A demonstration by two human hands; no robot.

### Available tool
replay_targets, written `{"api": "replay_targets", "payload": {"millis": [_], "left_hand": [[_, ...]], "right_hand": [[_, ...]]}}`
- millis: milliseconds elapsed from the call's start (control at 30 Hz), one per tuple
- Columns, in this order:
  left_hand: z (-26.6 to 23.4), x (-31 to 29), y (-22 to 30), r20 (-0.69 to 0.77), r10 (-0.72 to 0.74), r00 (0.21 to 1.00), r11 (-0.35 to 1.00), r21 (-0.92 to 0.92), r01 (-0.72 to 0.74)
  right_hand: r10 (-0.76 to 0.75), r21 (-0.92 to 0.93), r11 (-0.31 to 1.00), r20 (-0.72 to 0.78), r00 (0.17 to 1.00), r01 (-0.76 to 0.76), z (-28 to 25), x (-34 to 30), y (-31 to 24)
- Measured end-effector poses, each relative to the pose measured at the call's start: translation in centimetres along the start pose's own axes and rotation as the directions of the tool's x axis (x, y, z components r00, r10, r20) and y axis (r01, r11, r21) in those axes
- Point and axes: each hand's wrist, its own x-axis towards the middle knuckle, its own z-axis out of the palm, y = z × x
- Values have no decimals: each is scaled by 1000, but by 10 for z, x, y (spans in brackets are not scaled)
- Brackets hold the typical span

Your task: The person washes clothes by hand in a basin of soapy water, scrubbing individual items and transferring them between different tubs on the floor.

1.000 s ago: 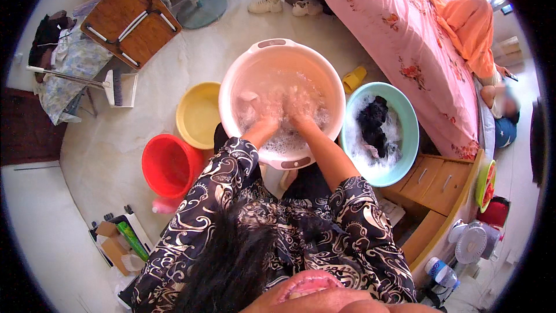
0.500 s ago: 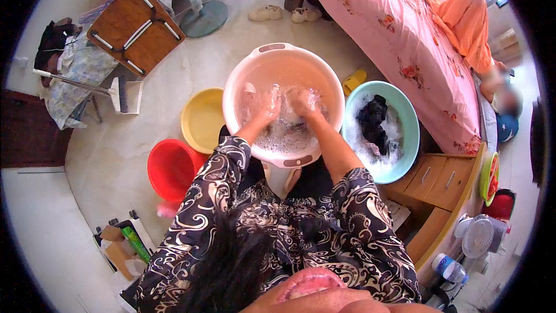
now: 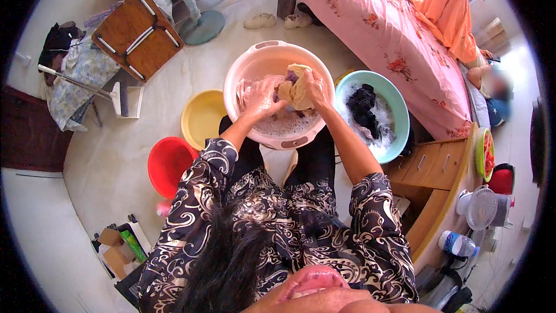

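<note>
A pink basin [image 3: 230,84] stands before me, holding soapy water and wet pale clothing [image 3: 249,86]. My right hand [image 3: 317,90], at the basin's right side, is closed on a bunched beige cloth [image 3: 299,81] with purplish parts, raised just over the water. My left hand [image 3: 263,104] lies over the wet clothing left of that cloth, thumb and fingers apart; whether its thumb touches the cloth is unclear. To the right, a teal basin [image 3: 403,119] holds suds and dark clothing [image 3: 364,107].
Left of the pink basin stand a yellow basin [image 3: 197,122] and a red bucket [image 3: 165,168]. A wooden cabinet [image 3: 431,165] is at the right. Behind it, a person in orange trousers [image 3: 449,20] is on the pink bed [image 3: 370,40]. A folded table [image 3: 136,35] leans far left.
Both hands were down in the water; now my right hand has lifted the beige cloth out. My left hand has come up onto the wet clothing. The view has shifted slightly.
</note>
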Motion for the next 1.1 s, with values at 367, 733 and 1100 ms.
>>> {"api": "replay_targets", "payload": {"millis": [367,733,1100], "left_hand": [[-16,10,14,1,-228,974,839,-508,197],[-40,33,-52,-246,-384,890,848,-474,235],[9,11,-8,259,-170,951,946,311,85]], "right_hand": [[58,207,974,190,980,-97,-14,-1,-13],[-203,-459,863,70,977,213,-33,4,46],[-127,-789,550,244,961,273,48,-20,82]]}}
